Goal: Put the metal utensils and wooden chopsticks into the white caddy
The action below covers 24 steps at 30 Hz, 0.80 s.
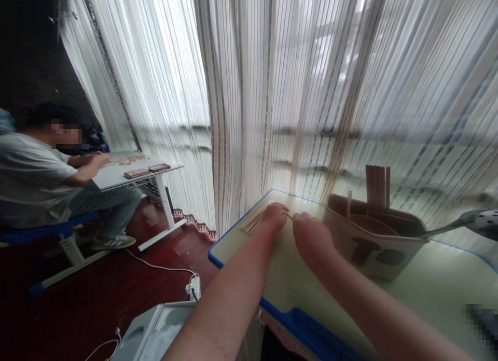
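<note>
My left hand (275,216) and my right hand (310,235) rest close together on a pale desk (428,288) with a blue rim. Both hands are closed in a pinch on thin wooden sticks (252,223); several of these lie in a bundle fanning out to the left of my left hand, and one stick spans the gap between the hands. To the right stands a beige holder (373,247) with brown chopsticks (377,187) upright in it.
Striped sheer curtains (311,91) hang right behind the desk. A desk lamp head (482,222) reaches in from the right. At the left another person in a grey shirt (31,179) sits at a white table (132,171). A power strip (193,287) and cables lie on the dark red floor.
</note>
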{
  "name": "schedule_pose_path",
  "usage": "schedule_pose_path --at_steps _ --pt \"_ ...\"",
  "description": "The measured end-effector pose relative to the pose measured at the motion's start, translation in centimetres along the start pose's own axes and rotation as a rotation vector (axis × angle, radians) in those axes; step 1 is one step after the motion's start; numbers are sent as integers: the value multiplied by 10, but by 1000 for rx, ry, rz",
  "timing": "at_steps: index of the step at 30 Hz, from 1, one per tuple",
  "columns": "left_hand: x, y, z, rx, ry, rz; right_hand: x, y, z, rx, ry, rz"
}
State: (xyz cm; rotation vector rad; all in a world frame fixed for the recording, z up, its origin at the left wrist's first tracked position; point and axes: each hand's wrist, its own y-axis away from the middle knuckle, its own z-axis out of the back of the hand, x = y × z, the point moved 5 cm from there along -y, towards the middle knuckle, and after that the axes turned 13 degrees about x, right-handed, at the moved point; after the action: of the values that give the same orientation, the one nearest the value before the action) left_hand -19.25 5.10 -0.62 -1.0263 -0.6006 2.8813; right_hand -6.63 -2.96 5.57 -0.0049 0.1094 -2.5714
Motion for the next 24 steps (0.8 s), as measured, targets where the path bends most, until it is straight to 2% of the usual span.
schedule_pose_path --at_steps 5,9,11,14,20,24 --pt "-30 9 4 16 -38 -117 -13 10 48 -145 -283 187" --pt "-49 17 2 7 16 -197 -47 7 75 -308 -512 190" --pt "-58 23 2 -11 83 -243 -63 5 82 -360 -594 206" --pt "-71 33 3 -25 130 -297 -82 4 87 -374 -701 252" --pt "-90 43 1 -4 -41 -332 -103 16 103 -458 -832 281" --pt "-93 47 1 -35 -110 -329 -106 25 112 -408 -884 278"
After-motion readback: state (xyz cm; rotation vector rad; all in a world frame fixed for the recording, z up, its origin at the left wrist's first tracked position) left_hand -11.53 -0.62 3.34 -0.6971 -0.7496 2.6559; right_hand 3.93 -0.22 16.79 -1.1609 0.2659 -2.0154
